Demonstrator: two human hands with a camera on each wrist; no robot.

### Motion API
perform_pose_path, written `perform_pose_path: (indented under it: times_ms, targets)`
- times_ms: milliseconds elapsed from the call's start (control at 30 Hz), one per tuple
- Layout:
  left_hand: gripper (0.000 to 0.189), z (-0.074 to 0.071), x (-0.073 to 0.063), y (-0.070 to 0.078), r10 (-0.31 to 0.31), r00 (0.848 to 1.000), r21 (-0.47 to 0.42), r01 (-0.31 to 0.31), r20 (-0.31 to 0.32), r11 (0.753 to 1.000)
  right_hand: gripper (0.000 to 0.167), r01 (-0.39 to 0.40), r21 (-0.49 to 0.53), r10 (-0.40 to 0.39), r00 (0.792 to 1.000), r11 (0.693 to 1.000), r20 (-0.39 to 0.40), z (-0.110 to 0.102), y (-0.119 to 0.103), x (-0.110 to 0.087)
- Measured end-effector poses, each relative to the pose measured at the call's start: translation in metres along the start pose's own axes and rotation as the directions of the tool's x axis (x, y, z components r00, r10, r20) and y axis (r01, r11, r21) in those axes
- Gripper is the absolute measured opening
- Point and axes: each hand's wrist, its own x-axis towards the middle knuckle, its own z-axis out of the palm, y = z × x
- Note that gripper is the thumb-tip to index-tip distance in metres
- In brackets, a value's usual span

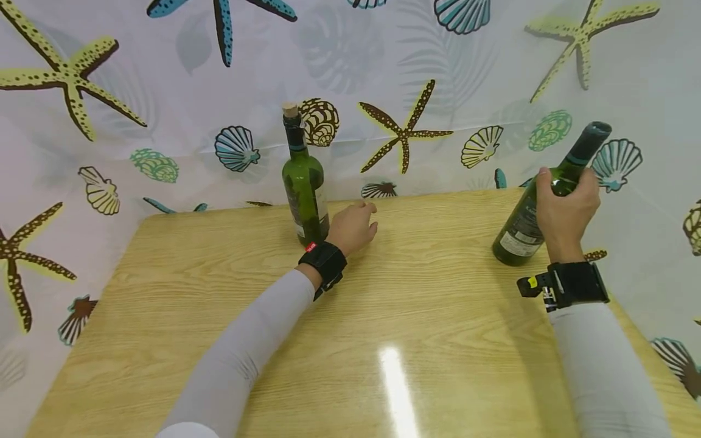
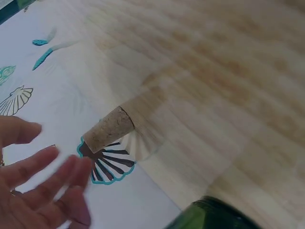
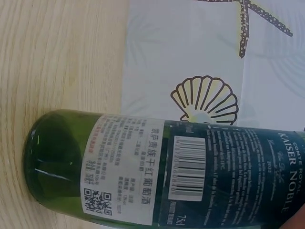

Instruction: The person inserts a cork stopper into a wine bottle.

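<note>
My right hand (image 1: 568, 210) grips a dark green wine bottle (image 1: 523, 225) around its shoulder. The bottle leans, neck to the upper right and base low over the table; its back label with a barcode (image 3: 187, 168) faces the right wrist camera. My left hand (image 1: 350, 230) reaches forward with loosely bent fingers (image 2: 35, 169) and nothing between them. Close to these fingertips a loose cork (image 2: 109, 129) stands on the table; the hand hides it in the head view. Left of that hand, a second green wine bottle (image 1: 305, 182) stands upright with a cork (image 1: 290, 110) in its mouth.
The light wooden table (image 1: 416, 292) runs back to a white cloth (image 1: 350, 67) printed with starfish and shells, which also lies along both sides. Both wrists carry black camera straps (image 1: 580, 286). A bright light streak reflects off the front of the tabletop.
</note>
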Motion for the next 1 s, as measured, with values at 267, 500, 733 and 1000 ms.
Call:
perform_pose_path:
  times_ms: [267, 500, 733, 1000]
  targets:
    - [0.025, 0.011, 0.007, 0.002, -0.091, 0.978, 0.133, 0.067, 0.186, 0.989, 0.033, 0.008, -0.014, -0.007, 0.999, 1.000, 0.046, 0.000, -0.008, -0.004]
    - [0.019, 0.017, 0.004, 0.001, -0.065, 0.985, 0.094, 0.050, 0.160, 0.994, 0.031, 0.003, 0.006, -0.004, 0.996, 1.000, 0.088, 0.004, -0.014, -0.012]
    - [0.022, -0.003, -0.005, 0.001, -0.038, 0.986, -0.020, 0.042, 0.163, 0.999, 0.033, 0.021, 0.055, -0.030, 0.985, 0.998, 0.172, 0.018, -0.029, -0.027]
    - [0.019, -0.029, -0.030, 0.005, 0.076, 0.987, -0.324, -0.026, 0.141, 0.946, 0.043, 0.041, 0.088, -0.061, 0.967, 0.995, 0.247, 0.038, -0.050, -0.050]
